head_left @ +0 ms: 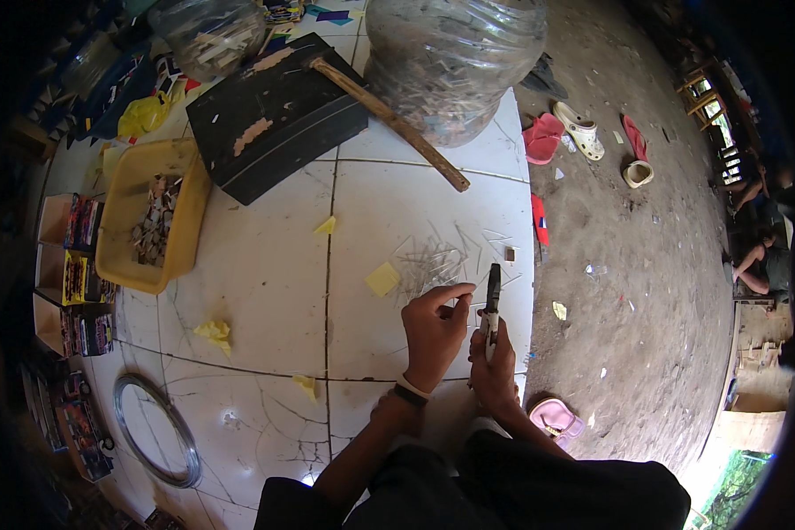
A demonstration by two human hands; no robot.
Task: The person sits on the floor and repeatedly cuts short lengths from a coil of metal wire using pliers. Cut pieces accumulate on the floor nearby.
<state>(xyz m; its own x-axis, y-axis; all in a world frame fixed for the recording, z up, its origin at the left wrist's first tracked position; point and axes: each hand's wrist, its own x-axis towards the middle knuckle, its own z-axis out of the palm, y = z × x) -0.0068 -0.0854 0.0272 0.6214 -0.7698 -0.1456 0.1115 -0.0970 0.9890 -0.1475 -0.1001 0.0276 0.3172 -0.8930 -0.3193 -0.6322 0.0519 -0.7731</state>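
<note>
My left hand (435, 331) pinches a thin wire piece between thumb and fingertips, just above the white tiled table (265, 283). Close beside it, my right hand (493, 367) grips a pair of dark pliers (493, 299) that point upward, jaws near the left fingertips. A scatter of short thin wire pieces (437, 261) lies on the tiles right in front of both hands. A small yellow paper square (382, 279) rests just left of the wires.
A yellow tray (119, 212) of small pieces sits at left. A black board (269, 115), a wooden-handled hammer (389, 117) and a large clear plastic jar (455, 62) stand at the back. A wire coil (157, 430) lies front left. Sandals (579, 131) dot the dirt floor.
</note>
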